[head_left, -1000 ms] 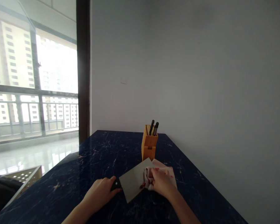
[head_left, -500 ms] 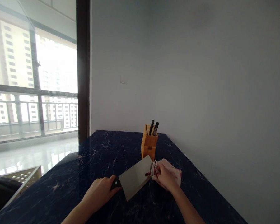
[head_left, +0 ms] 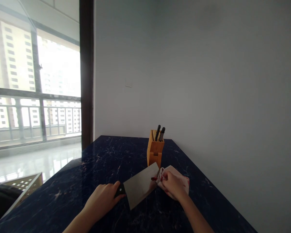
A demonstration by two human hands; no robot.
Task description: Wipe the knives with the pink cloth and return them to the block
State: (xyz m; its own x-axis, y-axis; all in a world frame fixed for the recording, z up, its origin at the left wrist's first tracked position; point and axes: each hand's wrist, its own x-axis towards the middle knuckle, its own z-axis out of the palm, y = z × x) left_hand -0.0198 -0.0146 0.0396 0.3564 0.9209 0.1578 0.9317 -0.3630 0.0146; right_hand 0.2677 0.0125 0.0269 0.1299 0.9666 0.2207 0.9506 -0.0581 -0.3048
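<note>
left hand [head_left: 100, 200] is closed round the black handle of a cleaver [head_left: 140, 185], thumb up near the bolster. blade is broad & grey, flat side facing up-ish, tilted so the far corner sits higher, held just above the table [head_left: 92, 168]; can't tell if the near edge touches the top. right hand [head_left: 173, 185] is closed on a bunched pale cloth [head_left: 180, 176] w/ red marks, fingers curled, red nails showing, pressed against the far right end of the blade. cloth bulges out behind & to the right of the hand, resting on the table.

just beyond the blade tip stands a wooden knife block [head_left: 155, 149] w/ two dark handles sticking out the top. table is dark blue marble look, runs along a plain wall [head_left: 196, 81] on the right. window [head_left: 36, 81] w/ railing & tower blocks on the left.
</note>
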